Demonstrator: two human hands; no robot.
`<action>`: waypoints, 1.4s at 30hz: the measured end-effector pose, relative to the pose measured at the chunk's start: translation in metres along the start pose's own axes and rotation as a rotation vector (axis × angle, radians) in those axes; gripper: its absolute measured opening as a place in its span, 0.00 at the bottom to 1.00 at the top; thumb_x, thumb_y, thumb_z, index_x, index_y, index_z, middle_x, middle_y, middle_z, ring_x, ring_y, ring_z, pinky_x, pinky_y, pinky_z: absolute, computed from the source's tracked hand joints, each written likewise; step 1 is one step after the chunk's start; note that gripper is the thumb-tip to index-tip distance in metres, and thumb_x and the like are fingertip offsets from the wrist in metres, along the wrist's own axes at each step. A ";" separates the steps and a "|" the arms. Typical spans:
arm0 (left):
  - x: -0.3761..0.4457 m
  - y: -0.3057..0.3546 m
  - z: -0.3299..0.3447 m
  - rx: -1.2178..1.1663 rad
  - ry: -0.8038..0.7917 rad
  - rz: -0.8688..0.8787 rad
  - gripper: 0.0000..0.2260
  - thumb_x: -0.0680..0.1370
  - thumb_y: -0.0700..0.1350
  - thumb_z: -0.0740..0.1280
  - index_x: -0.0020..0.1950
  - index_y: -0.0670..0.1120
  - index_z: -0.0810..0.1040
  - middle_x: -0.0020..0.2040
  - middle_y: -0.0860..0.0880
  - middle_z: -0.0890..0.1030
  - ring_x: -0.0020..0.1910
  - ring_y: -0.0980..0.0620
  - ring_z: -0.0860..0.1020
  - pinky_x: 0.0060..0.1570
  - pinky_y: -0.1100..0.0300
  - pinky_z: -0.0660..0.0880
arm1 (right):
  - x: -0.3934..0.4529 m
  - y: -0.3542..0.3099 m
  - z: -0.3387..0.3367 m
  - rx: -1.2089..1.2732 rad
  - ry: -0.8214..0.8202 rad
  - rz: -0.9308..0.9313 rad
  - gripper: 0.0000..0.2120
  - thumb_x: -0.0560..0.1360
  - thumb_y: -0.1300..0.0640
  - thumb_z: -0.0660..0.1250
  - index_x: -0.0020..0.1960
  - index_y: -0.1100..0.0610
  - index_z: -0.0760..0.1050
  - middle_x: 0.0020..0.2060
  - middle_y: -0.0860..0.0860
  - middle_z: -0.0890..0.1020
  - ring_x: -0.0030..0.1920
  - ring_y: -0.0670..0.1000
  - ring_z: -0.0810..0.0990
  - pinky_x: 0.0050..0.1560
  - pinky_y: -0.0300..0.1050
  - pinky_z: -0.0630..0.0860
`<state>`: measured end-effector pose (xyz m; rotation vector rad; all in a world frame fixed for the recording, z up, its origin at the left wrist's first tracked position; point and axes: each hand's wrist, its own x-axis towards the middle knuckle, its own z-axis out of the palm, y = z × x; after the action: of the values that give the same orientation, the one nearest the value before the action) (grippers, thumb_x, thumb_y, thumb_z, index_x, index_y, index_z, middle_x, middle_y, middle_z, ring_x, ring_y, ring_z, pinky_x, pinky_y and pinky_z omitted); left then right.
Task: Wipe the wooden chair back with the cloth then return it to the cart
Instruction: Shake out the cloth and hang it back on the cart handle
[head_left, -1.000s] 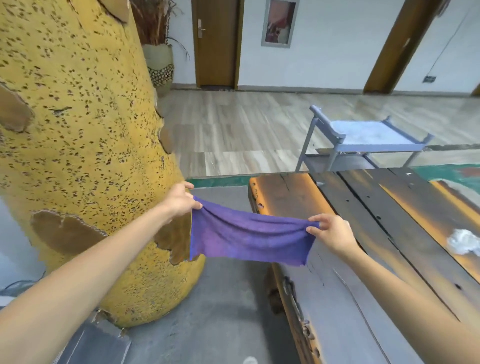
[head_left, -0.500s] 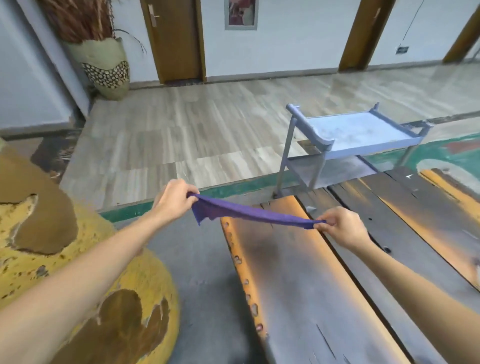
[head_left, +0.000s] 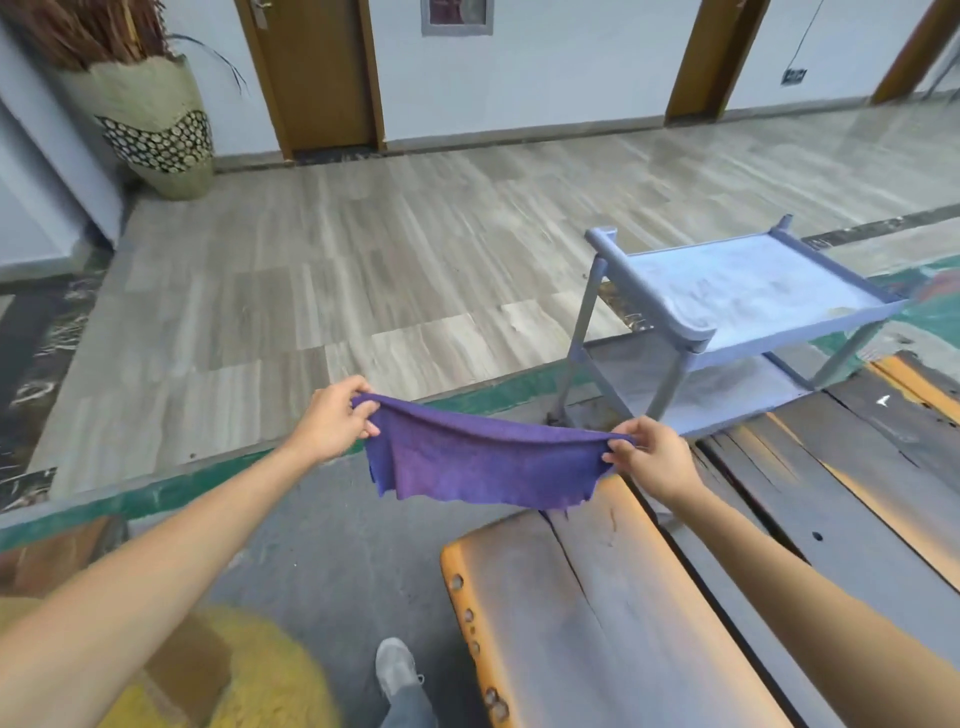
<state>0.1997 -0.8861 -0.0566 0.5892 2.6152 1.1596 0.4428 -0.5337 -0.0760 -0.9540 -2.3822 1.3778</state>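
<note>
Purple cloth (head_left: 483, 462) stretched, left hand (head_left: 337, 423) and right hand (head_left: 649, 457) pinching top corners; lay flat on cart (head_left: 691, 332) top shelf, clear of rim.

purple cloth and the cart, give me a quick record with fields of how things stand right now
cloth: purple cloth stretched between both hands, lower edge hanging free
left hand: left hand pinches the cloth's left top corner
right hand: right hand pinches the right top corner
cart: grey-blue two-shelf cart ahead and to the right, apart from the cloth; top shelf holds no object
bench: wooden plank bench under the right arm
vase: patterned floor vase far left by the wall
task state: cloth not yet on the cart
</note>
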 end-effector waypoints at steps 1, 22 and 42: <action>0.021 -0.007 0.001 -0.024 -0.007 -0.004 0.03 0.80 0.35 0.66 0.49 0.42 0.77 0.44 0.39 0.85 0.36 0.46 0.86 0.40 0.54 0.83 | 0.015 -0.004 0.008 -0.012 0.014 0.005 0.05 0.74 0.63 0.69 0.43 0.54 0.78 0.36 0.54 0.86 0.38 0.51 0.86 0.45 0.52 0.83; 0.354 0.039 -0.009 -0.303 -0.200 0.056 0.04 0.83 0.43 0.63 0.56 0.44 0.74 0.43 0.42 0.82 0.36 0.47 0.87 0.37 0.55 0.83 | 0.282 -0.109 0.046 -0.124 0.313 0.116 0.07 0.77 0.57 0.62 0.45 0.49 0.78 0.37 0.48 0.85 0.40 0.48 0.85 0.47 0.47 0.81; 0.507 0.279 0.095 -0.438 -0.263 0.951 0.03 0.77 0.46 0.69 0.49 0.47 0.81 0.38 0.54 0.83 0.36 0.56 0.81 0.41 0.55 0.79 | 0.467 -0.119 -0.099 1.001 0.940 0.253 0.10 0.84 0.63 0.51 0.50 0.53 0.68 0.50 0.57 0.76 0.48 0.55 0.80 0.52 0.54 0.81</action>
<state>-0.1450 -0.4291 0.0690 1.8103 1.7363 1.6520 0.0851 -0.2099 0.0200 -1.1789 -0.7585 1.4465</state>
